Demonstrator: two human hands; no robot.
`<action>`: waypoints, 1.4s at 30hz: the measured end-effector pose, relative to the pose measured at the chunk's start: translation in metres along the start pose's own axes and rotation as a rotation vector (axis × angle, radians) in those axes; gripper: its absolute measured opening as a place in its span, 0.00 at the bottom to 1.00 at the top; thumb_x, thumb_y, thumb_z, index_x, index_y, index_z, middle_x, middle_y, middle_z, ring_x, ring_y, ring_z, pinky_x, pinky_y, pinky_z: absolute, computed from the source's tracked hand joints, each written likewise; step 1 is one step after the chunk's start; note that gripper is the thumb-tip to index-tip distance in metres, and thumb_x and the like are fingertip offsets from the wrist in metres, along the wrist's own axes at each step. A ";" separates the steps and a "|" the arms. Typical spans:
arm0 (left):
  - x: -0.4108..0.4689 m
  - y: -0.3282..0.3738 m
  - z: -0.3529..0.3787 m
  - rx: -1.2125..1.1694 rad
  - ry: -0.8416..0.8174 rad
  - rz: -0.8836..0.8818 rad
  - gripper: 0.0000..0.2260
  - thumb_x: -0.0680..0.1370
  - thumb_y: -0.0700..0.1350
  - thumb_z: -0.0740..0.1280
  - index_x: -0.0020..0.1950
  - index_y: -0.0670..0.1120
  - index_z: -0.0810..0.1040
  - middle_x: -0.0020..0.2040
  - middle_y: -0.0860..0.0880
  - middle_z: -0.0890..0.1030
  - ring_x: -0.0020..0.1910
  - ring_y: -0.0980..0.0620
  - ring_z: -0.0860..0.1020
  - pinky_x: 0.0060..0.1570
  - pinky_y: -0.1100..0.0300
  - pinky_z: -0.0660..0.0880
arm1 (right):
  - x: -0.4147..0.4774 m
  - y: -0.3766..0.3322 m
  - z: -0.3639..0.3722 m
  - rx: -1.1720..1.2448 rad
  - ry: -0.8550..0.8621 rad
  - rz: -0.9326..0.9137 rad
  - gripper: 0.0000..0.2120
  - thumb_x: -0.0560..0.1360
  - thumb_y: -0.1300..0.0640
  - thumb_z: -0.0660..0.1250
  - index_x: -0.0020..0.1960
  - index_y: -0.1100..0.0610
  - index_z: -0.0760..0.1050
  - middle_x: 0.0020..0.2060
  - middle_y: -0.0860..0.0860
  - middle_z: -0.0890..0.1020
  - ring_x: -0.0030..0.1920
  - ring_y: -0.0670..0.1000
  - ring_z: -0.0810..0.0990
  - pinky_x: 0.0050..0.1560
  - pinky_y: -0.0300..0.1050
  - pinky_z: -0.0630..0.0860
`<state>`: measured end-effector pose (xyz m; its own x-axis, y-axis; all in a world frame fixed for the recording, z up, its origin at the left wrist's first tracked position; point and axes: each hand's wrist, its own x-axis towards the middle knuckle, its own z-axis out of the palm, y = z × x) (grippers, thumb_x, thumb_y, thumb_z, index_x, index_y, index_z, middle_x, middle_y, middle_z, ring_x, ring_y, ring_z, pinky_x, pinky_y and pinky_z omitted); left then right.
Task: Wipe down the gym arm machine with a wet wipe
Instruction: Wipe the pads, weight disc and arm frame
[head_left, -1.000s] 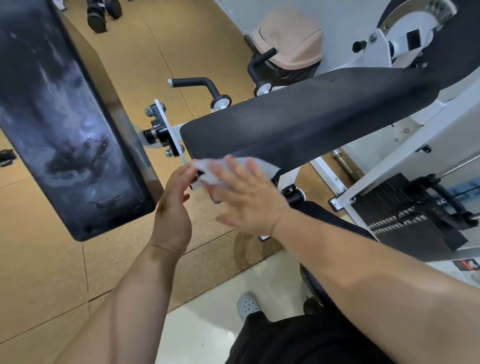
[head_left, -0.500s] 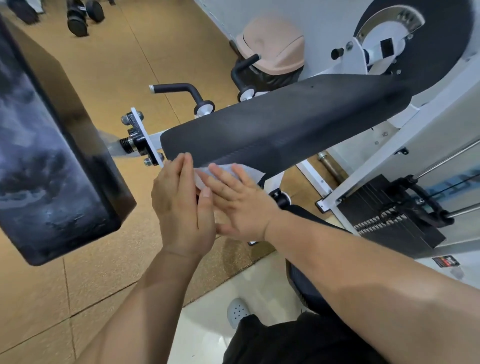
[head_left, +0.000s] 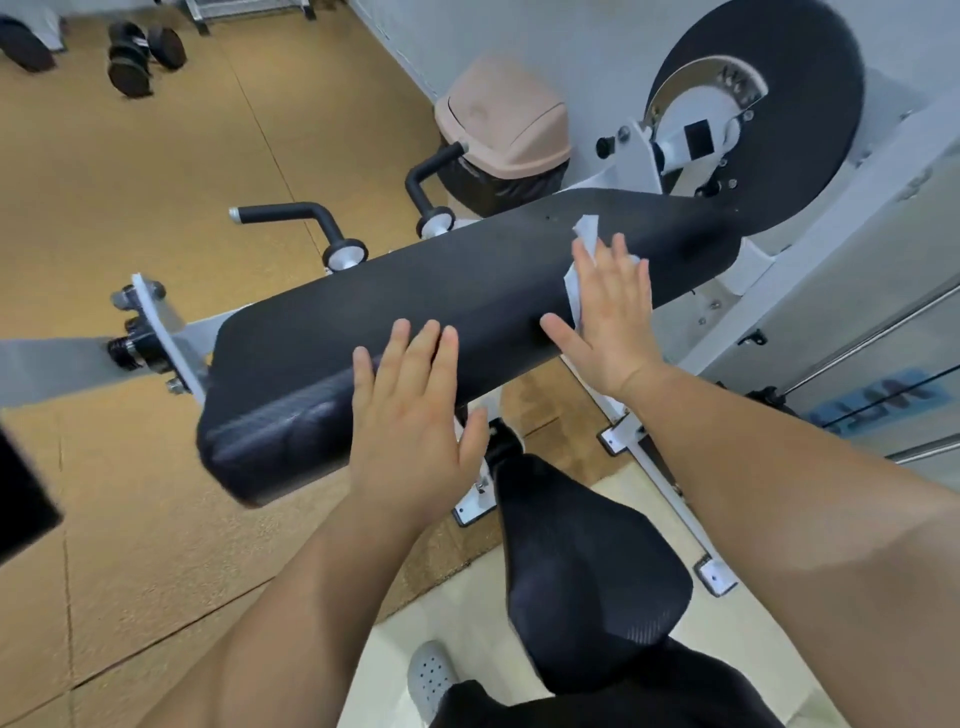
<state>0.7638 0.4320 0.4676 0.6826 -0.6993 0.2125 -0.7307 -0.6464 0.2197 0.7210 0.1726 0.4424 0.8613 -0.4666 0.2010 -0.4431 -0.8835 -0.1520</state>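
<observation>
The arm machine's long black pad (head_left: 467, 291) slants across the middle of the view. My right hand (head_left: 610, 317) lies flat with straight fingers on the pad's right part, pressing a white wet wipe (head_left: 584, 244) against it; the wipe sticks out above and left of the fingers. My left hand (head_left: 415, 410) rests flat, fingers spread, on the pad's near edge to the left. Two black handles (head_left: 296, 215) stand behind the pad. The machine's black seat (head_left: 587, 566) is below my arms.
A pink-lidded bin (head_left: 504, 124) stands against the wall behind the pad. The white frame and a black round cam (head_left: 800, 109) rise at the right, with cables and rods beyond. Dumbbells (head_left: 140, 57) lie on the cork floor at top left.
Both hands left the pad's lower left edge. My right hand carried the wipe up and to the right along the pad's top. My left hand laid itself flat on the near edge.
</observation>
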 end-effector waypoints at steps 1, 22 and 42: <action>0.012 0.014 0.004 0.003 0.002 0.012 0.32 0.80 0.58 0.55 0.80 0.44 0.60 0.80 0.45 0.63 0.81 0.43 0.54 0.79 0.39 0.46 | 0.004 0.015 0.000 0.001 0.010 -0.018 0.41 0.79 0.33 0.51 0.83 0.55 0.48 0.82 0.59 0.55 0.82 0.62 0.46 0.81 0.65 0.44; 0.161 0.209 0.063 0.093 -0.156 -0.033 0.33 0.80 0.60 0.50 0.81 0.44 0.59 0.81 0.46 0.61 0.81 0.44 0.54 0.78 0.39 0.51 | 0.050 0.198 0.012 0.161 0.094 -0.143 0.42 0.80 0.33 0.51 0.83 0.61 0.49 0.83 0.60 0.49 0.83 0.61 0.41 0.81 0.63 0.42; 0.298 0.247 0.099 0.210 -0.282 -0.034 0.35 0.80 0.65 0.41 0.82 0.47 0.57 0.79 0.46 0.64 0.77 0.43 0.62 0.75 0.42 0.61 | 0.155 0.306 0.086 0.347 -0.244 -0.125 0.35 0.81 0.39 0.39 0.84 0.54 0.47 0.83 0.54 0.53 0.83 0.54 0.41 0.81 0.58 0.36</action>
<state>0.7853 0.0341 0.4913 0.6964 -0.7143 -0.0690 -0.7152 -0.6988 0.0157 0.7400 -0.1661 0.3433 0.9550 -0.2963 0.0105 -0.2576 -0.8466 -0.4657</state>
